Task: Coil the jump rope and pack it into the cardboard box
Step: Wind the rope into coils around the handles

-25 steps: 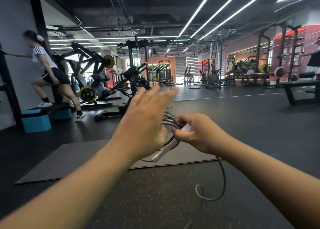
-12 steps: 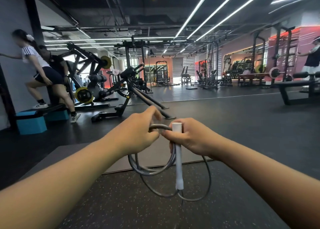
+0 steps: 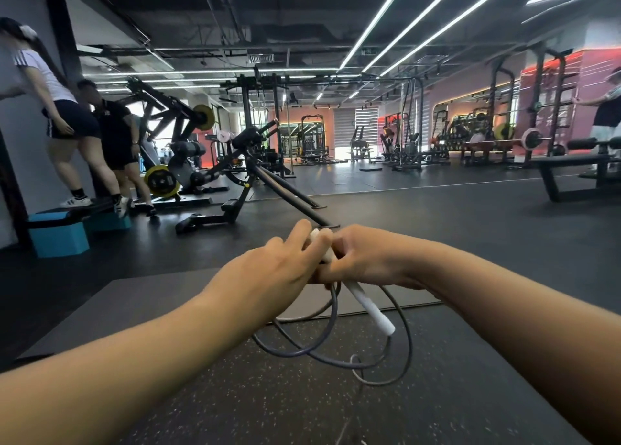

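Observation:
The jump rope (image 3: 331, 340) is a dark grey cord with a white handle (image 3: 369, 306). It hangs in several loose loops below my two hands, which meet in the middle of the view. My right hand (image 3: 366, 259) grips the top of the coil and the white handle, which slants down to the right. My left hand (image 3: 279, 269) presses against it, fingers closed over the handle's upper end and the cord. No cardboard box is in view.
A grey floor mat (image 3: 141, 306) lies under my arms on black rubber flooring. A black exercise machine (image 3: 242, 189) stands ahead. At the left, two people stand by blue step boxes (image 3: 57, 232). A bench (image 3: 578, 172) and racks fill the right.
The white handle has tilted from hanging straight down to slanting down to the right. My left hand has closed in over my right hand's grip. The loops have dropped lower and spread wider.

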Action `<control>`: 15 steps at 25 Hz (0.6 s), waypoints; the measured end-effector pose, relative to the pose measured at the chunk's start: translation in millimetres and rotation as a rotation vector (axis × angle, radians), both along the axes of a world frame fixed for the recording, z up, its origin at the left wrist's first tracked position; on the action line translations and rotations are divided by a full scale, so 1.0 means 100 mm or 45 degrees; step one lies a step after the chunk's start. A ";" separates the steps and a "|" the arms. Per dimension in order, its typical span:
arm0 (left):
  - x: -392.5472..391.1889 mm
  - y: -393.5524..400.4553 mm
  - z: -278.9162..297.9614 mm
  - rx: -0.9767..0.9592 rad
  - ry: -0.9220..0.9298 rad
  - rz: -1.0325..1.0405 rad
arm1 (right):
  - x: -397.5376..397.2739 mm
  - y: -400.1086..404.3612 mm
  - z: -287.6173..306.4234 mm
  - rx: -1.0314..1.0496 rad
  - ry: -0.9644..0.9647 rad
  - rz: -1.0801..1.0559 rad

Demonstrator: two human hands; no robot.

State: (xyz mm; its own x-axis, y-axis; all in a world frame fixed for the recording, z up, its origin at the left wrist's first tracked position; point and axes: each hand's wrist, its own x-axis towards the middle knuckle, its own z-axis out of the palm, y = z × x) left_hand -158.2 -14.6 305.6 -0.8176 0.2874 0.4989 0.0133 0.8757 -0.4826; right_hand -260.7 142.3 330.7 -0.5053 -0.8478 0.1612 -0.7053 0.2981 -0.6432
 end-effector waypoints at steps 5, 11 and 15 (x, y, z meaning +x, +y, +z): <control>0.02 0.07 0.01 0.036 0.149 0.099 | 0.01 0.01 0.02 0.171 0.085 -0.024; 0.01 0.17 0.19 0.304 -0.075 0.375 | 0.05 -0.08 -0.01 0.213 0.471 0.091; -0.15 0.22 0.14 0.133 -0.115 0.332 | 0.00 -0.11 0.00 0.316 0.655 0.099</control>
